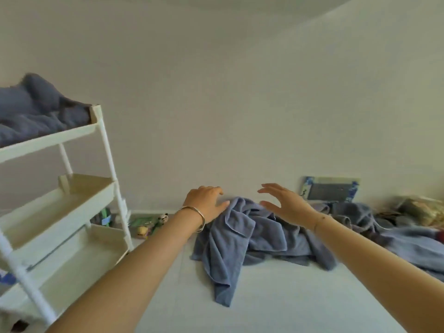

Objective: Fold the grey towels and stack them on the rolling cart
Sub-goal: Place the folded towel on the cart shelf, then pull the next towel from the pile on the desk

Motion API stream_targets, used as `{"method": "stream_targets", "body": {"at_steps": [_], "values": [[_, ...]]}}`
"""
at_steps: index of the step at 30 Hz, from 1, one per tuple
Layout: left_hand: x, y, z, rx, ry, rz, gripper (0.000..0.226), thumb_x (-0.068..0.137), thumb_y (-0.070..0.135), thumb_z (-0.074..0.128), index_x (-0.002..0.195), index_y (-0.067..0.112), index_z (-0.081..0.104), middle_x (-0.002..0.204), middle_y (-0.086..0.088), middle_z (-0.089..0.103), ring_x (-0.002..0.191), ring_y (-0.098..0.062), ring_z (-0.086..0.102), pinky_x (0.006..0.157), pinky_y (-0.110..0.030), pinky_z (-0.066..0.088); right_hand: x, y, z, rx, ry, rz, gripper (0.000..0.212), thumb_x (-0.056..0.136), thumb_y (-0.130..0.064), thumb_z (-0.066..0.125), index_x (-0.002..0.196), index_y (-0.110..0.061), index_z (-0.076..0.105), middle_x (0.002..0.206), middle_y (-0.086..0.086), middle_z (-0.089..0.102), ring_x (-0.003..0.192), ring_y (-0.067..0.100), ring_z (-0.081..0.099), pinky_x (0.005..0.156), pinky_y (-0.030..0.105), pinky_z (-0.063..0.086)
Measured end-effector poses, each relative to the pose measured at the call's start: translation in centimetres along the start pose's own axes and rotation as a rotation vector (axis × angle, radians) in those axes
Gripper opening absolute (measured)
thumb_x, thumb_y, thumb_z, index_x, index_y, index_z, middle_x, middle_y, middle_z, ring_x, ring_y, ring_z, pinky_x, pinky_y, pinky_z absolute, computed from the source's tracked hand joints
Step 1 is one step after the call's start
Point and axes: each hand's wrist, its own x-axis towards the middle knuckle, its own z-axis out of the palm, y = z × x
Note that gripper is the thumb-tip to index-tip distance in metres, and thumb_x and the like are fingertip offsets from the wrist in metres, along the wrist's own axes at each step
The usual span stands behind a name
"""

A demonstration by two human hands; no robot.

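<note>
Now both hands reach over the crumpled grey towel (242, 239) at centre frame, left hand (206, 203) and right hand (286, 203) with fingers spread, gripping nothing. More grey towels (36, 114) fill the rolling cart's (96, 131) top shelf at upper left.

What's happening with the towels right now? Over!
Open left hand and right hand over the towel pile. Pile crumpled, not folded. At left, the cart holds more towels on top. Nothing in the way.
</note>
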Motion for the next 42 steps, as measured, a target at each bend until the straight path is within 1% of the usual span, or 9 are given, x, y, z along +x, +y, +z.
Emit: {"method": "stream_targets", "body": {"at_steps": [5, 8, 11, 16, 27, 31, 38, 40, 42], "values": [[0.4, 9.8, 5.5, -0.103, -0.112, 0.143, 0.04, 0.092, 0.049, 0.045, 0.121, 0.023, 0.054, 0.119, -0.002, 0.061, 0.114, -0.023, 0.053, 0.09, -0.035, 0.043, -9.4, 6.7, 0.4, 0.027, -0.014, 0.254, 0.044, 0.093, -0.042, 0.05, 0.134, -0.025, 0.048, 0.142, -0.003, 0.044, 0.115, 0.018, 0.054, 0.094, 0.028, 0.042], [0.5, 14.3, 8.0, -0.133, -0.169, 0.215, 0.04, 0.093, 0.047, 0.044, 0.124, 0.022, 0.053, 0.118, 0.002, 0.063, 0.115, -0.019, 0.053, 0.089, -0.032, 0.042, -14.1, 9.8, 0.3, 0.041, -0.026, 0.344, 0.041, 0.093, -0.043, 0.051, 0.13, -0.025, 0.051, 0.139, -0.004, 0.047, 0.115, 0.018, 0.055, 0.104, 0.037, 0.04], [0.6, 19.0, 10.2, -0.124, -0.222, 0.255, 0.041, 0.093, 0.048, 0.044, 0.121, 0.02, 0.053, 0.117, -0.001, 0.063, 0.113, -0.023, 0.054, 0.09, -0.034, 0.044, -18.9, 13.3, 0.0, 0.07, -0.029, 0.411, 0.039, 0.092, -0.042, 0.052, 0.127, -0.026, 0.051, 0.132, -0.003, 0.052, 0.097, 0.012, 0.059, 0.092, 0.028, 0.048], [1.2, 25.8, 13.2, -0.144, -0.255, 0.273, 0.04, 0.094, 0.047, 0.043, 0.123, 0.021, 0.052, 0.122, 0.0, 0.06, 0.114, -0.021, 0.054, 0.087, -0.032, 0.042, -25.5, 19.7, 0.2, 0.101, -0.016, 0.548, 0.043, 0.092, -0.041, 0.054, 0.13, -0.024, 0.051, 0.135, -0.004, 0.049, 0.116, 0.015, 0.053, 0.1, 0.027, 0.042], [4.4, 40.5, 22.9, -0.214, -0.359, 0.219, 0.041, 0.093, 0.048, 0.044, 0.126, 0.024, 0.05, 0.129, 0.003, 0.057, 0.118, -0.019, 0.052, 0.094, -0.032, 0.041, -34.6, 35.8, 3.9, 0.292, -0.104, 0.825, 0.049, 0.089, -0.041, 0.058, 0.131, -0.015, 0.049, 0.132, 0.008, 0.05, 0.116, 0.021, 0.052, 0.096, 0.026, 0.041], [5.2, 44.8, 26.5, -0.218, -0.408, 0.209, 0.041, 0.093, 0.046, 0.043, 0.127, 0.023, 0.05, 0.13, 0.001, 0.056, 0.119, -0.021, 0.051, 0.096, -0.032, 0.04, -36.5, 41.1, 5.8, 0.329, -0.115, 0.925, 0.044, 0.09, -0.044, 0.054, 0.129, -0.022, 0.054, 0.143, 0.008, 0.041, 0.13, 0.026, 0.04, 0.105, 0.036, 0.036], [6.9, 49.4, 30.4, -0.256, -0.408, 0.247, 0.042, 0.095, 0.042, 0.041, 0.132, 0.021, 0.045, 0.135, 0.001, 0.049, 0.124, -0.021, 0.044, 0.097, -0.033, 0.038, -37.9, 46.2, 7.4, 0.317, -0.092, 1.096, 0.038, 0.09, -0.057, 0.044, 0.121, -0.04, 0.06, 0.159, 0.008, 0.003, 0.145, 0.032, -0.002, 0.116, 0.042, 0.005], [7.6, 50.5, 31.2, -0.283, -0.392, 0.257, 0.042, 0.095, 0.04, 0.042, 0.132, 0.021, 0.045, 0.136, 0.001, 0.047, 0.125, -0.021, 0.043, 0.097, -0.032, 0.038, -38.2, 47.4, 7.8, 0.418, 0.0, 1.182, 0.04, 0.09, -0.056, 0.046, 0.122, -0.037, 0.06, 0.158, 0.01, 0.01, 0.144, 0.035, 0.0, 0.115, 0.044, 0.01], [8.0, 51.4, 31.5, -0.313, -0.367, 0.27, 0.041, 0.095, 0.038, 0.043, 0.132, 0.021, 0.045, 0.137, 0.001, 0.047, 0.124, -0.022, 0.043, 0.097, -0.032, 0.038, -38.3, 47.8, 7.7, 0.604, 0.066, 1.223, 0.043, 0.092, -0.05, 0.048, 0.124, -0.024, 0.061, 0.146, 0.015, 0.04, 0.14, 0.034, 0.022, 0.113, 0.043, 0.025]]}}
